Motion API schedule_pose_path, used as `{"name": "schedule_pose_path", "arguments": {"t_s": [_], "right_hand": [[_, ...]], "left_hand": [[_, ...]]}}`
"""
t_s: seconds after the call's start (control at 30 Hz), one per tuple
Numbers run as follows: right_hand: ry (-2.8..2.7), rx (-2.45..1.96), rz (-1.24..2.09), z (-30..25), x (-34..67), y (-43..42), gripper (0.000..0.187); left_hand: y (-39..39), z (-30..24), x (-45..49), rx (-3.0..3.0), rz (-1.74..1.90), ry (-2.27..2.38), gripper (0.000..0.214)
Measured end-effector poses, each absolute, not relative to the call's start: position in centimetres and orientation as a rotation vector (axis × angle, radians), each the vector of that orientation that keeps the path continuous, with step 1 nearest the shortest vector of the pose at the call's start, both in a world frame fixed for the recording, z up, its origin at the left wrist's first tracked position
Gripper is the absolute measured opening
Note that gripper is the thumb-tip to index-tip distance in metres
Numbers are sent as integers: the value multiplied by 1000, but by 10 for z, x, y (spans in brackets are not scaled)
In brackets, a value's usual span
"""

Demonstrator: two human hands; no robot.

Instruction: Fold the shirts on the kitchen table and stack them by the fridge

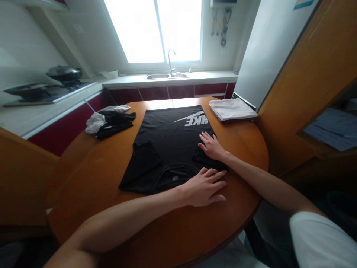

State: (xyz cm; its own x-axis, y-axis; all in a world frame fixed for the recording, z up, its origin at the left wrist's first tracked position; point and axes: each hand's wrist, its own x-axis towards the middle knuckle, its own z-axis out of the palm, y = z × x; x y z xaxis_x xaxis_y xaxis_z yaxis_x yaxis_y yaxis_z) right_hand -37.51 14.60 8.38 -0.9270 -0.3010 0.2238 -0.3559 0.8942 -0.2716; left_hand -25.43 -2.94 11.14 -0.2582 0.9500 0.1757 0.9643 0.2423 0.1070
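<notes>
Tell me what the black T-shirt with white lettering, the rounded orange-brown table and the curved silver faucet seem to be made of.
The T-shirt looks like soft matte fabric, maybe cotton, from its dull, limp folds. The table seems wood or veneer, glossily varnished, since its far edge reflects daylight. The faucet is probably metal, perhaps chromed, given its grey sheen.

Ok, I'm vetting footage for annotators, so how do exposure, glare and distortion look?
In the head view, the window is blown out to white; in the head view, the table shows pale glare at its far edge; in the head view, upright edges lean, suggesting a wide lens, yet the black shirt's white print stands out.
</notes>
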Motion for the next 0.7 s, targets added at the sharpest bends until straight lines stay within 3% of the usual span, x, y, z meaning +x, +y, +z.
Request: {"name": "schedule_pose_path", "arguments": {"t_s": [0.47, 0.7], "right_hand": [[-2940, 489, 337, 74, -376, 144, 61], [-2834, 443, 484, 80, -380, 148, 59]], "left_hand": [[-28, 114, -253, -1822, -318, -2370, 50], [-28, 111, -258, -1379, -518, -2519, 44]]}}
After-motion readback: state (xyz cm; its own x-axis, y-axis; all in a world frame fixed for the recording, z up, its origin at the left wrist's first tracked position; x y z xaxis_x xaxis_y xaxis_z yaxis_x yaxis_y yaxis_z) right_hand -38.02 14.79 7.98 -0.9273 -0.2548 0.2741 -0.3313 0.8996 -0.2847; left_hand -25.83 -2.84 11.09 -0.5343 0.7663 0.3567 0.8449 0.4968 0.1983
